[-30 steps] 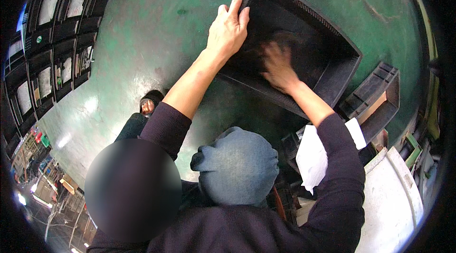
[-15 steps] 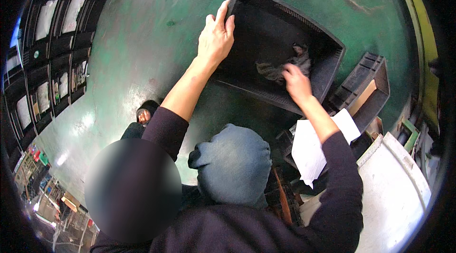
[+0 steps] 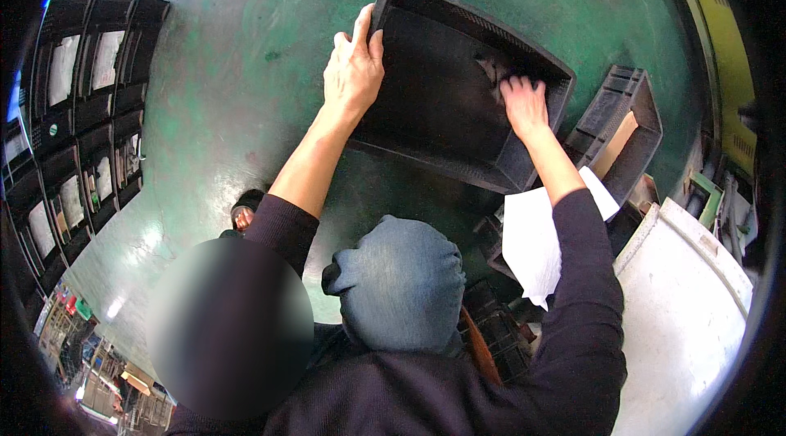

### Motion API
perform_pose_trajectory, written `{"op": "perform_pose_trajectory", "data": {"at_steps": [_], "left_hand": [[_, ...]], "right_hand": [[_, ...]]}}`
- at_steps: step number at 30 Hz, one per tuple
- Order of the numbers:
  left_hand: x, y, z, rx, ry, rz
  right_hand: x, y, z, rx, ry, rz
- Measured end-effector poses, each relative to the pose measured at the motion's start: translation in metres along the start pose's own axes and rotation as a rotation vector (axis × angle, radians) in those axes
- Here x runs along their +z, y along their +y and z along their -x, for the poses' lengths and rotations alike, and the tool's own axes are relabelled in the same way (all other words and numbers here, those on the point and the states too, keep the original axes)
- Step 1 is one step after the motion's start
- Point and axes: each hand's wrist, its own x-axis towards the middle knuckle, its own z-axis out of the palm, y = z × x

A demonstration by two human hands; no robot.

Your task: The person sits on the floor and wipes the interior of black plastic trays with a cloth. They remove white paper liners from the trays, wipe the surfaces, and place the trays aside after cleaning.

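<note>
A large black plastic crate (image 3: 426, 100) is tilted with its open side facing me. My left hand (image 3: 354, 76) grips the crate's upper left rim, its fingers wrapped over the edge. Inside the crate, toward its right wall, my right hand (image 3: 525, 104) presses a dark, patterned rag (image 3: 490, 67) against the inner surface. The fingers of that hand are bent over the rag, which shows only in part beyond them.
A smaller black crate (image 3: 626, 129) with a brown cardboard piece stands at the right. White paper sheets (image 3: 532, 243) lie under my right forearm. A white panel (image 3: 688, 305) is at the lower right. Stacked black crates (image 3: 86, 108) line the left. The floor (image 3: 246, 67) is green.
My right hand has moved the rag up and to the right inside the crate, closer to its right wall. My left hand keeps its hold on the rim.
</note>
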Motion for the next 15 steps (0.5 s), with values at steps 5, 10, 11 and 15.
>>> {"op": "perform_pose_trajectory", "data": {"at_steps": [5, 10, 11, 15], "left_hand": [[-0.001, 0.004, 0.001, 0.007, -0.034, 0.008], [0.003, 0.003, 0.001, 0.032, -0.013, -0.006], [0.004, 0.003, 0.001, 0.034, -0.009, -0.006], [-0.002, -0.004, -0.003, 0.117, 0.057, -0.047]], "right_hand": [[-0.012, -0.037, 0.067, -0.261, -0.42, -0.441], [-0.065, -0.103, 0.022, 0.15, -0.511, -0.88], [-0.077, -0.126, -0.003, 0.101, -0.523, -0.915], [-0.099, -0.184, -0.07, -0.059, -0.33, -1.084]]}}
